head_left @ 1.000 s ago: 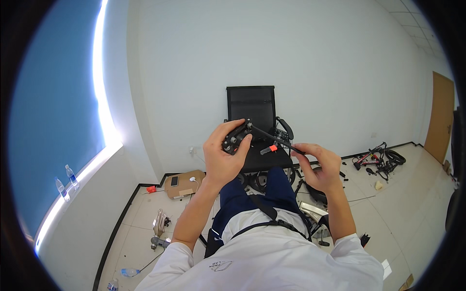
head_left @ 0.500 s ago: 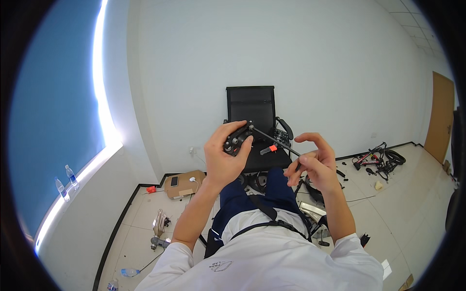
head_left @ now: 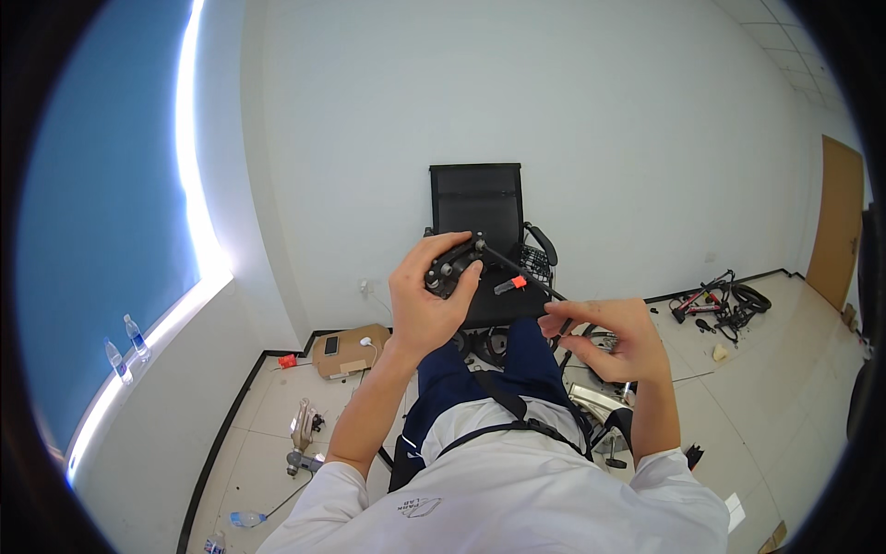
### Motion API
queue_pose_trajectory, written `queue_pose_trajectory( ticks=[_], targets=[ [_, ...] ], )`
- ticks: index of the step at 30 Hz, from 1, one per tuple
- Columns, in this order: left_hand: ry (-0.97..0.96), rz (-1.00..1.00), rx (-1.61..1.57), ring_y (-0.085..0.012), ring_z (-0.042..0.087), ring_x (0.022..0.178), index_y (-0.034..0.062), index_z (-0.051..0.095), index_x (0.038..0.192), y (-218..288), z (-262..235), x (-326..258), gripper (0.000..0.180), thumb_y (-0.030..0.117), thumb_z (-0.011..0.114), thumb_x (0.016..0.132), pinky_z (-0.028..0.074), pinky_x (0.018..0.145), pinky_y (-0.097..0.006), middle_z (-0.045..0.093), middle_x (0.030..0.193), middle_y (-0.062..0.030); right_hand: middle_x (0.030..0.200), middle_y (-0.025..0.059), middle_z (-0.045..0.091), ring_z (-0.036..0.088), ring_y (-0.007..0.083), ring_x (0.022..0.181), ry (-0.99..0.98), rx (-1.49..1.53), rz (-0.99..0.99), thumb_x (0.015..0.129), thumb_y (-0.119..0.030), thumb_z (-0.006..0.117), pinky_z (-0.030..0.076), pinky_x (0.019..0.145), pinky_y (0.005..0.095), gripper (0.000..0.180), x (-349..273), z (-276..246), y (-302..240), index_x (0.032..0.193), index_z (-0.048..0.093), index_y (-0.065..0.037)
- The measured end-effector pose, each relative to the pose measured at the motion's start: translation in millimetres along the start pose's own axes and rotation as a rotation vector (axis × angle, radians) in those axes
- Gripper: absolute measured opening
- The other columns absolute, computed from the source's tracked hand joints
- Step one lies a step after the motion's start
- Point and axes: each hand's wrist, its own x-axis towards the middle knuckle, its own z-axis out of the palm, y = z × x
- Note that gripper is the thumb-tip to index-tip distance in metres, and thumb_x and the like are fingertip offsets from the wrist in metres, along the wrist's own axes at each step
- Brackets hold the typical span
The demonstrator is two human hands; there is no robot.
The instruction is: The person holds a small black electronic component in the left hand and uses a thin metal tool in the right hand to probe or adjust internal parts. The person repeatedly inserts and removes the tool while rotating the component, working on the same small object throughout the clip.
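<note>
In front of my chest, my left hand [head_left: 417, 300] is wrapped round a small black metal bicycle part [head_left: 447, 270] with several silver bolts; its exact kind is hard to make out. A long dark hex key [head_left: 519, 267] reaches from a bolt at the part's upper right corner down toward my right. At its bent end, the fingers and thumb of my right hand [head_left: 632, 337] are pinched together on the key. My fingers hide some of that short end, and my left palm covers the part's near side.
A black mesh office chair [head_left: 475, 198] faces me, with a black-and-red item [head_left: 510, 285] on its seat. A phone [head_left: 331, 345] lies on cardboard [head_left: 355, 362] at left. Bicycle parts [head_left: 724, 305] are scattered on the right floor. Bottles [head_left: 136, 336] stand on the windowsill.
My right hand has turned over about the key's bent end, its fingers going from spread and raised to pinched. The left hand and the black part have barely moved.
</note>
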Motion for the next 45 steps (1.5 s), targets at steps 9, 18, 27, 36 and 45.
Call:
queue_pose_trajectory(
  ticks=[9, 18, 27, 36, 45],
  targets=[
    [-0.029, 0.042, 0.015, -0.017, 0.067, 0.084, -0.0016, 0.067, 0.105, -1.6, -1.1, 2.5, 0.027, 0.003, 0.071, 0.079, 0.051, 0.078, -0.027, 0.069, 0.094, -0.0117, 0.08, 0.0076, 0.071, 0.068, 0.0188, 0.064, 0.03, -0.158, -0.093, 0.076, -0.008, 0.078, 0.051, 0.057, 0.0263, 0.031, -1.8, 3.2, 1.6, 0.106, 0.071, -0.006],
    [-0.104, -0.1, -0.029, -0.0173, 0.068, 0.088, -0.0015, 0.066, 0.107, -3.9, -1.6, 1.6, 0.028, 0.005, 0.072, 0.08, 0.052, 0.08, -0.028, 0.07, 0.098, -0.0114, 0.071, 0.007, 0.068, 0.063, 0.0183, 0.055, 0.095, -0.247, -0.086, 0.079, -0.01, 0.077, 0.047, 0.05, 0.0267, 0.018, -2.6, 9.2, 3.3, 0.095, 0.072, -0.006],
    [-0.041, 0.076, -0.001, -0.0212, 0.067, 0.089, -0.0019, 0.065, 0.108, -0.2, -1.3, 0.7, 0.031, 0.001, 0.072, 0.079, 0.051, 0.081, -0.029, 0.067, 0.103, -0.0136, 0.065, 0.0108, 0.064, 0.063, 0.0158, 0.052, 0.227, 0.313, 0.206, 0.092, -0.003, 0.054, 0.049, 0.048, 0.0244, 0.015, -3.1, 3.1, 6.9, 0.096, 0.065, 0.007],
    [0.058, 0.102, -0.079, -0.0146, 0.064, 0.091, -0.0042, 0.064, 0.112, -2.9, -3.9, 0.4, 0.029, -0.002, 0.067, 0.083, 0.05, 0.08, -0.026, 0.067, 0.102, -0.0111, 0.07, 0.0218, 0.064, 0.059, 0.0259, 0.048, -0.027, 1.401, 0.289, 0.096, -0.013, 0.041, 0.048, 0.049, 0.0351, 0.023, 0.4, 14.8, 32.6, 0.1, 0.053, 0.006],
    [0.084, 0.037, -0.133, -0.0133, 0.064, 0.086, -0.0039, 0.063, 0.112, -5.4, -3.6, 0.2, 0.029, 0.0, 0.068, 0.084, 0.05, 0.08, -0.025, 0.066, 0.102, -0.0103, 0.076, 0.0209, 0.064, 0.062, 0.025, 0.06, -0.044, 1.522, 0.344, 0.096, -0.012, 0.044, 0.05, 0.061, 0.0363, 0.018, 2.8, 26.4, 23.9, 0.105, 0.049, 0.002]
  ],
)
